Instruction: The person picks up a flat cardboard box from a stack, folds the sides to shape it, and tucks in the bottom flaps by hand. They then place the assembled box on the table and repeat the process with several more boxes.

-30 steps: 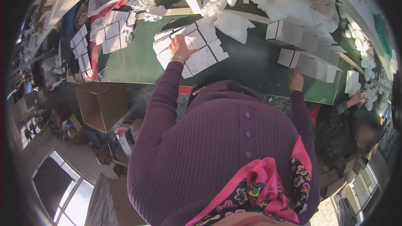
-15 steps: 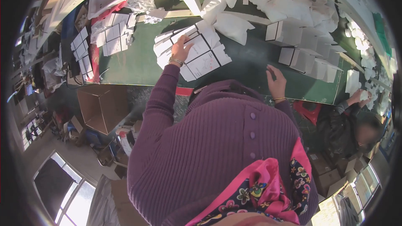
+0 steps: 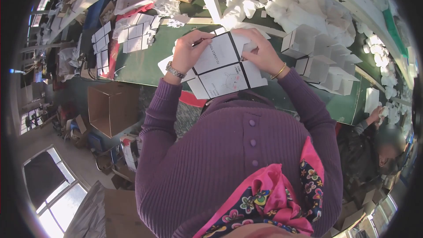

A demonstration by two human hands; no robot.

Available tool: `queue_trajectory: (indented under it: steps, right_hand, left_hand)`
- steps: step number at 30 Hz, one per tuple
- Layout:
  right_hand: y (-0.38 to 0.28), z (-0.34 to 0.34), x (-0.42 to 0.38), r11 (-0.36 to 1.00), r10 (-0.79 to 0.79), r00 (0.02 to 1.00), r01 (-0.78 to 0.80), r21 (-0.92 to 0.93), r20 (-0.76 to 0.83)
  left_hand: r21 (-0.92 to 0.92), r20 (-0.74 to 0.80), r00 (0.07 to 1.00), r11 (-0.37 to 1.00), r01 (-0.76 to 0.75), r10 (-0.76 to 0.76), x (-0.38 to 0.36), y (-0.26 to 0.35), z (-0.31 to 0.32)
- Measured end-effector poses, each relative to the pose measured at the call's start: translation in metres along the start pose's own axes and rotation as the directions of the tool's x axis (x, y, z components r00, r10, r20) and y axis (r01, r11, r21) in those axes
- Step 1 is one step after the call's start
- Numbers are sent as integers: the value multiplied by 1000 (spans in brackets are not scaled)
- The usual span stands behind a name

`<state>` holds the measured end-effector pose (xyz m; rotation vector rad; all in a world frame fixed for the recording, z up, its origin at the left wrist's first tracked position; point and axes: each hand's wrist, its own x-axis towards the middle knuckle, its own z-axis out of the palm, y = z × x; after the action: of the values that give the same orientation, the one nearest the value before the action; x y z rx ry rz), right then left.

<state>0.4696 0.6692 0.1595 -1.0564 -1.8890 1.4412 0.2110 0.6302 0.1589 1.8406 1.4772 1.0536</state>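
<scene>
A flat white cardboard sheet with black lines, printed text and a pink-cheeked drawing [image 3: 220,64] is held up between my two hands, over the green table [image 3: 145,66]. My left hand [image 3: 190,52] pinches its upper left edge, thumb and fingers together. On the right, my right hand [image 3: 263,53] grips the upper right edge, fingers bent over it. Parts of other white sheets show beneath and to the left of the held one.
Folded white boxes [image 3: 308,44] stand at the right of the table. White crumpled packing [image 3: 304,9] lies behind them. Flat sheets [image 3: 137,33] lie at the left. A co-worker [image 3: 374,150] is at the far right. An open carton [image 3: 112,108] stands at lower left.
My right hand has come up from the table's front edge to the sheet. One printed sheet is now raised in both hands, nearer my body. The view has shifted slightly.
</scene>
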Motion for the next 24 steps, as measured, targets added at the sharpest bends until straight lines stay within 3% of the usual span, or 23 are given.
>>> queue_trajectory:
  steps: [3, 6, 9, 12, 14, 16, 18, 21, 24]
  right_hand:
    - [2, -5, -11, 993, -10, 986, 30, -118, 164]
    - [-6, -13, -13, 983, 101, 970, -64, -170, 222]
    - [0, -22, -3, 954, -17, 969, 89, -285, 246]
    - [-7, -32, -4, 978, 26, 905, 64, -198, 425]
    - [2, -32, -20, 997, -3, 969, -16, 75, 246]
    - [11, -29, -33, 934, 17, 998, -39, 354, 64]
    - [24, -16, -45, 853, 5, 994, 54, 519, -111]
    - [25, 31, -52, 786, -18, 985, 121, 606, -173]
    - [6, 60, -52, 783, 36, 932, 198, 589, -361]
  left_hand:
    - [-32, 70, 998, 999, -5, 7, -16, 6, 12]
    - [41, 172, 985, 999, -22, 15, -34, 13, 26]
    - [213, 432, 900, 976, -41, -57, -49, 32, 41]
    - [223, 464, 884, 973, -57, -55, -60, 49, 48]
    - [193, 352, 931, 981, 27, -95, -65, 49, 47]
    - [152, 233, 962, 982, 109, -143, -69, 49, 44]
    - [85, 71, 981, 981, 174, -181, -71, 51, 43]
    - [28, -44, 994, 995, 99, -98, -68, 53, 52]
    - [-65, -68, 997, 998, 17, -21, -61, 53, 67]
